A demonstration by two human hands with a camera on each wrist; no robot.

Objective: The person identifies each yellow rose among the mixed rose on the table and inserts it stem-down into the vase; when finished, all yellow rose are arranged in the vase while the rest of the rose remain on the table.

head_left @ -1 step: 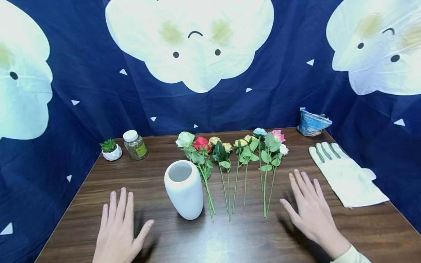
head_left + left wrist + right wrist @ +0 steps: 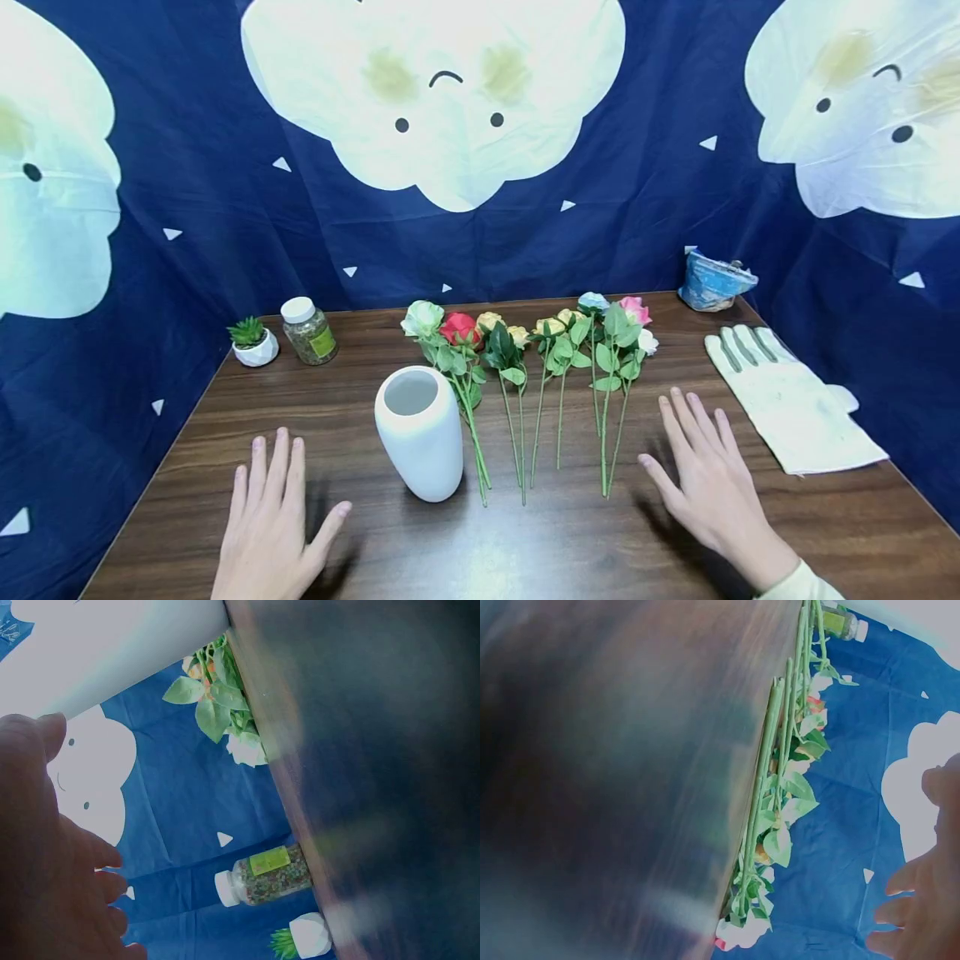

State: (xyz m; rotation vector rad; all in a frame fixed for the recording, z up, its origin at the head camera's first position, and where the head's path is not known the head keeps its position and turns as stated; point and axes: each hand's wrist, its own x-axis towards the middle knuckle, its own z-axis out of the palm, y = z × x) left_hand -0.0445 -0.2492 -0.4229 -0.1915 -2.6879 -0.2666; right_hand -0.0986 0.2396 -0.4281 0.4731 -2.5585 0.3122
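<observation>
My left hand (image 2: 266, 521) is held over the table's left front with straight fingers and the thumb spread. Right of it stands a white vase (image 2: 423, 450), upright and apart from the hand. Behind and right of the vase lie several artificial roses, stems toward me: a pale green rose (image 2: 422, 319), a red rose (image 2: 460, 328), yellow roses, a blue rose (image 2: 592, 302), a pink rose (image 2: 634, 310) and a white rose (image 2: 647, 341). My right hand (image 2: 708, 483), fingers straight, is right of the stems. Neither hand holds anything.
At the back left stand a small potted succulent (image 2: 256, 343) and a white-lidded jar (image 2: 309, 332). A white glove (image 2: 787, 400) lies at the right, with a blue pouch (image 2: 716, 282) behind it. A dark blue cloth with clouds hangs behind the wooden table (image 2: 375, 554).
</observation>
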